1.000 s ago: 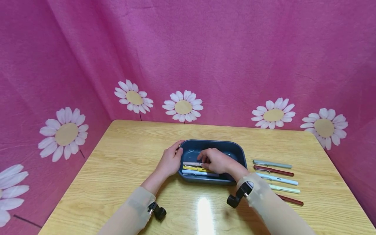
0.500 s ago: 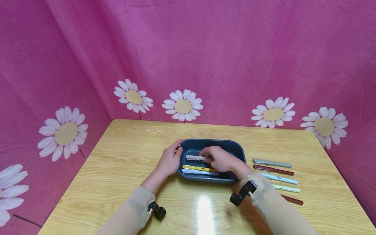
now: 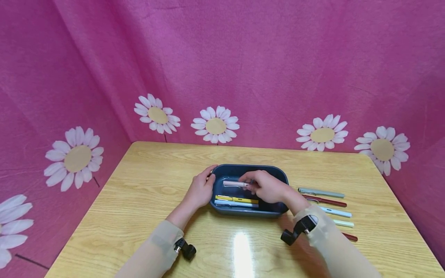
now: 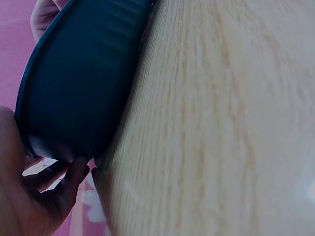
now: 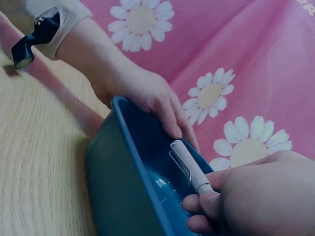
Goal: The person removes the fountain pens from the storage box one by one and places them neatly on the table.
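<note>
A dark blue box [image 3: 248, 213] with rounded corners stands on the wooden table. My left hand [image 3: 201, 188] grips its left end; the right wrist view has the fingers of that hand [image 5: 174, 118] over the rim. Between thumb and fingers, my right hand [image 3: 269, 188] pinches a pale pink pen [image 3: 232, 184] with a metal clip. That pen [image 5: 191, 164] points its clipped end toward the left end of the box, and its other end is hidden in the hand. Along the box's near side lie a yellow pen [image 3: 238, 199] and a light blue pen [image 3: 236, 204], side by side.
Right of the box, several pens lie in a column on the table: a grey-green pen [image 3: 321, 192], a dark red pen [image 3: 328, 201], a light blue one, a pale green one and another dark red one. The right forearm covers parts of them. Pink flowered cloth [image 3: 264, 77] hangs behind.
My right hand has taken hold of the pale pink pen beside the yellow one and lifted it away toward the box's far side. The left hand has stayed on the box's end.
</note>
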A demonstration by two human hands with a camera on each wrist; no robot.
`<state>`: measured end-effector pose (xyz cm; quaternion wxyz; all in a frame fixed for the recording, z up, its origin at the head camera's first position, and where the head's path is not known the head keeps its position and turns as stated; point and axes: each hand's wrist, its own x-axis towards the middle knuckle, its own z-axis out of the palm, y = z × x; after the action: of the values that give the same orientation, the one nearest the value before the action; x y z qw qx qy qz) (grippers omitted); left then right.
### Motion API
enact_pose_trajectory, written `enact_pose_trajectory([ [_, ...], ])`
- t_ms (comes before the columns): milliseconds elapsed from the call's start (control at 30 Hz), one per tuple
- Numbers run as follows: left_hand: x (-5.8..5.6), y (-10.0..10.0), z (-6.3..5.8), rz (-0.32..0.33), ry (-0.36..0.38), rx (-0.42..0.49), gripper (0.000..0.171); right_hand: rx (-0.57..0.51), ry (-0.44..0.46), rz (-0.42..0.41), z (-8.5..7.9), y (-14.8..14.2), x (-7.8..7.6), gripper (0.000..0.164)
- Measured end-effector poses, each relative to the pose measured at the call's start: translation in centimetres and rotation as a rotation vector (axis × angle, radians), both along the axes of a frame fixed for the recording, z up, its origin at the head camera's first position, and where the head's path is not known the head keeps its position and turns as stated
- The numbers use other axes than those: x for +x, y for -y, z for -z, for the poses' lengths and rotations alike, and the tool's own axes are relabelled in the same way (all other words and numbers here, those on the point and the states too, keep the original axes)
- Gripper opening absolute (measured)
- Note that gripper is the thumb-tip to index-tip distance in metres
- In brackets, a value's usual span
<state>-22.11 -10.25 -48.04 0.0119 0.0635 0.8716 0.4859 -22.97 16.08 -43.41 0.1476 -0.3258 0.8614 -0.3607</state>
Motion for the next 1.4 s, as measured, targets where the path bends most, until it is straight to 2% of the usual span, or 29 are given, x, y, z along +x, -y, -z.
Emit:
enact_pose_trajectory([
  [400,-0.1,0.0,0.1,0.005,-0.015,-0.007,0.045,-0.038,-0.051,-0.028,-1.5,-1.9,1.3,0.031],
  [767,-0.1,-0.1,0.0,0.0,-0.009,-0.016,0.046,-0.027,-0.036,0.016,-3.1,-4.1,2.8,0.033],
  [1067,0.0,-0.2,0.1,-0.002,-0.008,-0.021,0.046,-0.006,-0.067,0.049,-3.5,-6.3,4.2,0.035],
  [1400,-0.1,-0.2,0.2,0.0,0.001,-0.01,0.046,-0.037,-0.116,0.09,-3.5,-9.4,6.1,0.033],
])
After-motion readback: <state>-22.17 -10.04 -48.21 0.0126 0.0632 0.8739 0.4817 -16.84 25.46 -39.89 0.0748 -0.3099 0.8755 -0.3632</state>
